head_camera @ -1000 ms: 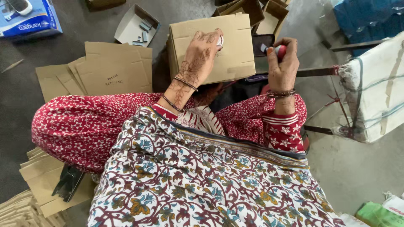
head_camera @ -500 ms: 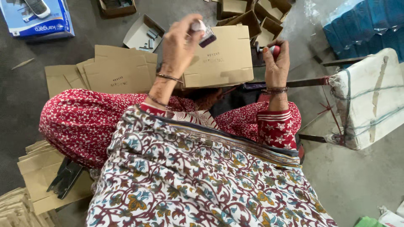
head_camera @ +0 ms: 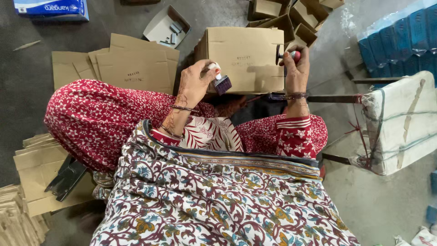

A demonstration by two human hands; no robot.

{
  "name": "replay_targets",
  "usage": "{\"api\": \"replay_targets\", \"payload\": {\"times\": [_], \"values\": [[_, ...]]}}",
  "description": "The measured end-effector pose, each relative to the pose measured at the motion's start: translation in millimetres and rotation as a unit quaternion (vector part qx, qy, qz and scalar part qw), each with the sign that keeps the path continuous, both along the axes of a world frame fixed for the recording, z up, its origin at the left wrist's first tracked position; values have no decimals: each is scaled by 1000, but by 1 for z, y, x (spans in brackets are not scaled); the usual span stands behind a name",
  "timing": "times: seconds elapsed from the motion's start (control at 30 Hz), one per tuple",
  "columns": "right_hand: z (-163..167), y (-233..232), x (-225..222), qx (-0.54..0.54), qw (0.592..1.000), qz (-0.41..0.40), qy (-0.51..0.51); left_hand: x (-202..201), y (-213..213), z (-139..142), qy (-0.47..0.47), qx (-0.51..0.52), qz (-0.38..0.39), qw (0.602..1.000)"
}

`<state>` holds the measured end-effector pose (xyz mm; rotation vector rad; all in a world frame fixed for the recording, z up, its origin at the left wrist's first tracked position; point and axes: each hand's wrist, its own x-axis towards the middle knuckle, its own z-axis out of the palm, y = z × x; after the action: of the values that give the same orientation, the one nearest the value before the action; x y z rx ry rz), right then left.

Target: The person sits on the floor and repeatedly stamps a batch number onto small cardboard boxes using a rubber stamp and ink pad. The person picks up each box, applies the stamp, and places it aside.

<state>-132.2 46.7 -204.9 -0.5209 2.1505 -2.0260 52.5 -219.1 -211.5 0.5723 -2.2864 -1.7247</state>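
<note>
Grey concrete floor [head_camera: 91, 27], littered with cardboard. Scene is seen from above a seated person in red floral trousers and a patterned shawl.

Left hand [head_camera: 195, 84]: fingers curled shut around a small stamp [head_camera: 219, 79] with a white knob and dark purple pad. The stamp is held tilted, pad facing down-right, just over the near edge of the box [head_camera: 246, 57]; whether it touches the box can't be told.

Right hand [head_camera: 296, 68]: closed around a second stamp [head_camera: 291, 55] with a red-and-white handle and black head, held at the box's right edge. Bangles are worn on both wrists.

The box is brown cardboard, closed, lying flat in front of the knees, with small dark stamped marks visible on its top face.

Flat cartons [head_camera: 132, 64] are stacked to the left of the box, also marked. A grey open tray [head_camera: 166, 27] with small parts lies beyond them. Open empty boxes [head_camera: 291, 18] are piled behind the box.

A blue carton [head_camera: 50, 9] sits top left. Blue wrapped packs [head_camera: 400, 36] are at upper right, with a white wrapped bundle [head_camera: 400, 123] tied with cord below them, on a metal frame.

More flat cardboard [head_camera: 36, 177] lies lower left, with a black tool [head_camera: 66, 177] resting on it.
</note>
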Motion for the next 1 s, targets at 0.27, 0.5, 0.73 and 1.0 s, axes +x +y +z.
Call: {"api": "replay_targets", "payload": {"times": [0.27, 0.5, 0.73, 1.0], "values": [[-6, 6, -8, -49, 997, -26, -51, -1, -3, 2, 6, -19, -2, 1000], [22, 16, 0, -167, 980, -38, -105, -3, -6, -12, 1, 78, -3, 997], [58, 3, 15, -192, 978, -36, -77, -5, -16, -28, 56, 333, 4, 941], [45, -108, 10, -200, 977, 36, -66, 24, -114, 5, 138, 236, 95, 957]]}}
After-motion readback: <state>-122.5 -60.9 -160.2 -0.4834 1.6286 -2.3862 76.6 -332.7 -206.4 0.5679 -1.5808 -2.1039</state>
